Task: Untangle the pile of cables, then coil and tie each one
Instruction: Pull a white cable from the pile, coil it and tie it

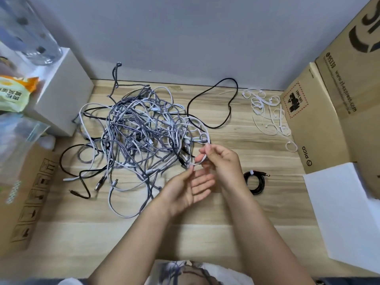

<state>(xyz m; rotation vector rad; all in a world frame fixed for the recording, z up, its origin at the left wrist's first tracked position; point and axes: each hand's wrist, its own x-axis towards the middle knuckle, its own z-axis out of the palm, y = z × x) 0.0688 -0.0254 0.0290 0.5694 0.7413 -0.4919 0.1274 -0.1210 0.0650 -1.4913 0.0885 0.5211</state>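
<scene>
A white cable (pixel 200 160) is held just right of the frame's centre, at the lower right edge of the tangled pile of cables (pixel 139 136). The right hand (pixel 221 163) curls its fingers round this white cable, thumb and forefinger pinching it near its end, while the cable runs back up into the pile. The left hand (pixel 189 189) sits just below and to the left, palm turned up, fingers mostly straight and slightly spread; its thumb and forefinger tips meet at the cable's end, though blur makes it hard to tell whether they truly grip it.

The pile fills the middle of the wooden table (pixel 236 212), a knot of grey braided, white and black leads with several plugs trailing toward the lower left. One black cable (pixel 228 99) loops out of the pile toward the upper right.

Just right of the hands lies a coiled black cable (pixel 255 183), already bound with a white tie. Farther up, at the upper right, a scatter of white cable ties (pixel 267 112) rests beside a cardboard box (pixel 320 112). A white box (pixel 61 93) stands at the upper left, and a white sheet (pixel 345 214) lies at the lower right.
</scene>
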